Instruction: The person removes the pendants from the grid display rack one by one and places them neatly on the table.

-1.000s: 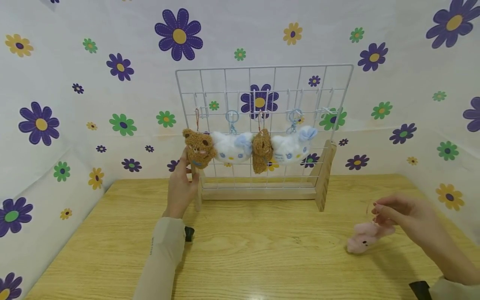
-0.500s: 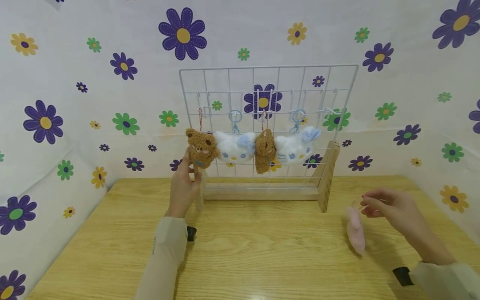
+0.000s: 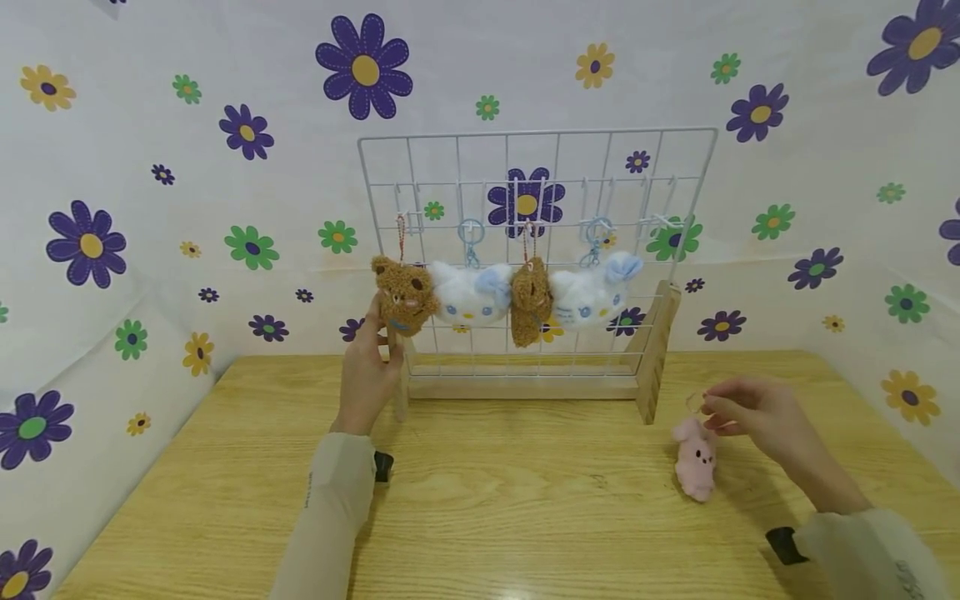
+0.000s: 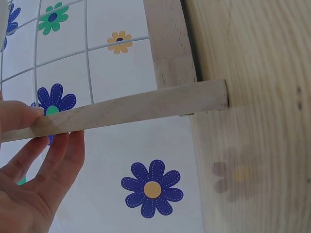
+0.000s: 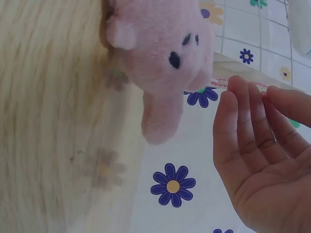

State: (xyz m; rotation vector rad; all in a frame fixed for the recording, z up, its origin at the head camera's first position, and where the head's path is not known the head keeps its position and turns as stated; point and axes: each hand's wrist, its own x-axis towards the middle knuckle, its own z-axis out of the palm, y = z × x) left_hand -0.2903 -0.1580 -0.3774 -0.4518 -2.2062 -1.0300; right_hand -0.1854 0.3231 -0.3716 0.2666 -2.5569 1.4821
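In the head view my right hand (image 3: 761, 417) pinches the thin chain of a pink plush keychain (image 3: 696, 462), which dangles below the fingertips. Its floppy ear and dark eyes show large in the right wrist view, with the red bead chain (image 5: 221, 82) running to my thumb and fingertips. My left hand (image 3: 367, 379) grips the left wooden upright (image 4: 131, 107) of a display rack, thumb on one side and fingers on the other. Beside that hand a brown bear keychain (image 3: 405, 296) hangs from the white wire grid (image 3: 457, 154).
Along the grid hang a white cat plush (image 3: 468, 300), a second brown plush (image 3: 531, 304) and another white cat plush (image 3: 592, 292). A white hook (image 3: 663, 220) juts out at the right. The rack's wooden base (image 3: 525, 387) stands on the wooden table (image 3: 510, 483).
My right hand has moved left, toward the rack, with the pink plush keychain, which has swung from tilted to hanging upright with its face showing. The left hand keeps its hold on the upright.
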